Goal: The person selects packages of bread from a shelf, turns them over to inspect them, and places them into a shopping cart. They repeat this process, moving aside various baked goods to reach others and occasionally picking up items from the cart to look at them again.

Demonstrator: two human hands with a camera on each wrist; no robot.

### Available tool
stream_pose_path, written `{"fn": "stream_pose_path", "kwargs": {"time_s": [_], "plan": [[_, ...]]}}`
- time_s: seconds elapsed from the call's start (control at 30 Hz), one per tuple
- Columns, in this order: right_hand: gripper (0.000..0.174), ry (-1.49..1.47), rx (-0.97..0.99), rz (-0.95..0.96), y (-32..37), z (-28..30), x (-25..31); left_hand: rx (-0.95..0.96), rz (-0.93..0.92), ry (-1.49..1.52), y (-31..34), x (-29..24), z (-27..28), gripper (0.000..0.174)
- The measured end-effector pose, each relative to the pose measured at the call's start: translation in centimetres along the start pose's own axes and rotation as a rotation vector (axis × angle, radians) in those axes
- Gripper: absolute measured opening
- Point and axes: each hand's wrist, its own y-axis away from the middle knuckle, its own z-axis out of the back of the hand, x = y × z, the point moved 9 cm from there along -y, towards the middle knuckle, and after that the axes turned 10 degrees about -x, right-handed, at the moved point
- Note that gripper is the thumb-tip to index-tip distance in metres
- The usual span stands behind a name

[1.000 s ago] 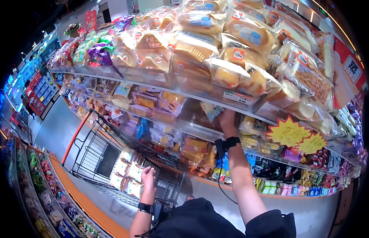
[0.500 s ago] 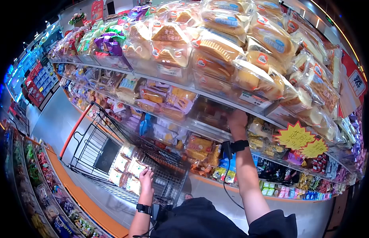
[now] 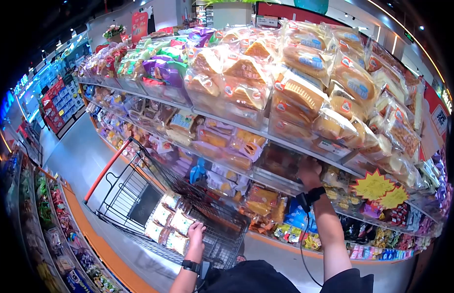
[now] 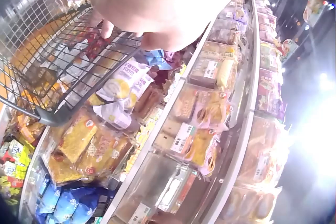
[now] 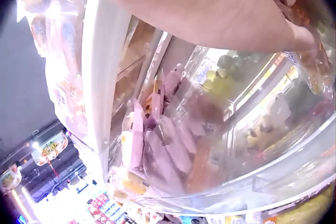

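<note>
Right hand (image 3: 310, 168), at 3 o'clock in the head view, is raised to the clear bin (image 3: 280, 161) on the middle shelf, just under the bread packs (image 3: 295, 97). Its fingers look bent at the bin's front wall, but I cannot tell whether they grasp anything. Left hand (image 3: 196, 233), at 6 o'clock, holds the near rim of the cart (image 3: 215, 215), fingers hooked over the wire, probably to keep the cart tight against the shelving while the other arm stretches up. The cart sits at 7 o'clock with flat packets (image 3: 171, 222) in its basket, likely parked under the bin so goods have a short way to travel

From the head the bin is only a dark box. The right wrist view looks into it and shows pink and orange wrappers (image 5: 163, 155) lying at 7 o'clock behind the clear wall. The left wrist view shows the wire mesh against the fingers and yellow bags (image 4: 79, 140) on the low shelf at 8 o'clock
</note>
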Motion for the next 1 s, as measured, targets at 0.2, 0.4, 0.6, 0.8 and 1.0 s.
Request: {"fn": "stream_pose_path", "kwargs": {"time_s": [0.2,0.4,0.6,0.8,1.0], "plan": [[0.064,-0.063,-0.12,0.067,1.9,1.9,0.5,-0.01,-0.037,0.023,-0.4,0.0,0.0,0.023],[0.05,-0.447,-0.12,0.34,10.0,7.2,6.8,-0.003,-0.07,0.039,1.4,-0.4,-0.8,0.023],[0.039,-0.874,0.034,0.372,17.9,6.1,12.8,0.051,-0.194,0.058,5.5,-0.6,-2.1,0.021],[0.033,-1.208,0.125,0.13,20.7,1.5,14.4,0.068,-0.19,-0.072,8.0,-3.7,-0.5,0.022],[0.027,-1.26,0.172,-0.012,21.9,-3.4,13.3,0.131,-0.111,-0.079,7.6,-3.5,2.1,0.024]]}}
